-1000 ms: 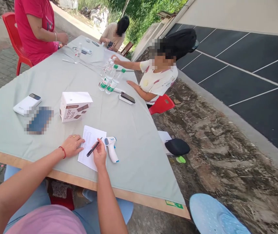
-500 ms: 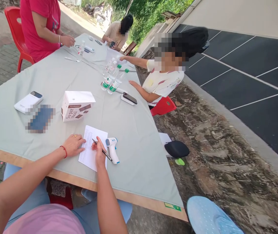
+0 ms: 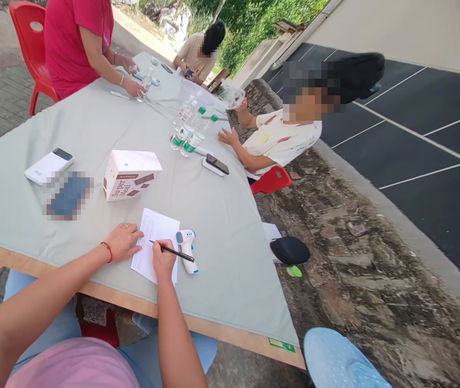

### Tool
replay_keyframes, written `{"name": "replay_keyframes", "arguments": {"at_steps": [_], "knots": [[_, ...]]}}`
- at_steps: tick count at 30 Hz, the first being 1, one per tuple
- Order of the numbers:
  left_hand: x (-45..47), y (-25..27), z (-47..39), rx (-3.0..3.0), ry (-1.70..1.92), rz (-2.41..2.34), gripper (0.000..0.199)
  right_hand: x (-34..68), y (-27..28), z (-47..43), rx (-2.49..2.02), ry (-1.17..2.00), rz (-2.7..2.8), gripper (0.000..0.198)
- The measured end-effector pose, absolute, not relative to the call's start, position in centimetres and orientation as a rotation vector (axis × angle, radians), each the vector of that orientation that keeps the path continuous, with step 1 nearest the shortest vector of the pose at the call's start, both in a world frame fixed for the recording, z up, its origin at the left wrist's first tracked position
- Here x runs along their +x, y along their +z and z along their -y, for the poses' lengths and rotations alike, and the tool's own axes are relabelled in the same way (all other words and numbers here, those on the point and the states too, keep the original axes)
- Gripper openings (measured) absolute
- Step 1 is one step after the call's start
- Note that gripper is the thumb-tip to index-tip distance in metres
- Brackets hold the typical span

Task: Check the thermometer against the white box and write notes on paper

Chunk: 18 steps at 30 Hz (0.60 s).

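My right hand (image 3: 164, 261) is closed round a black pen (image 3: 179, 253), its tip on a white sheet of paper (image 3: 159, 223) that bears rows of small writing. Flat on the table, my left hand (image 3: 123, 241) lies with its fingers apart, the fingertips resting at the sheet's left edge. A white infrared thermometer (image 3: 187, 250) lies just right of the paper, partly behind the pen's back end. Beyond the paper stands a white and brown box (image 3: 131, 175) marked "Super Meal".
A white power bank (image 3: 48, 166) and a blurred dark-blue item (image 3: 68, 196) lie at the left. Water bottles (image 3: 192, 143) and a phone (image 3: 217, 164) are farther back. Several people sit round the cloth-covered table (image 3: 230, 258). A blue cap (image 3: 339, 358) is at the lower right.
My right hand has turned and lowered the pen's tip onto the paper. Across the table, a person in white has lifted a clear plastic container; the person in red now reaches to a bottle.
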<state>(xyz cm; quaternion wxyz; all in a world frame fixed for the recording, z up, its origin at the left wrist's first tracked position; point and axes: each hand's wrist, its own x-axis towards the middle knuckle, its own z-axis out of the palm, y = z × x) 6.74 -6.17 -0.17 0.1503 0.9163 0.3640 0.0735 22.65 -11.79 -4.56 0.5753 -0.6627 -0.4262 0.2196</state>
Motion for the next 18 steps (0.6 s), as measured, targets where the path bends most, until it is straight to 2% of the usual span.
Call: {"name": "replay_keyframes", "arguments": {"at_steps": [18], "knots": [[6.74,-0.39,6.15,2.642,0.226,-1.048,0.032,22.61,-4.83,11.81,-1.556,0.52,1.115,0.013]]}}
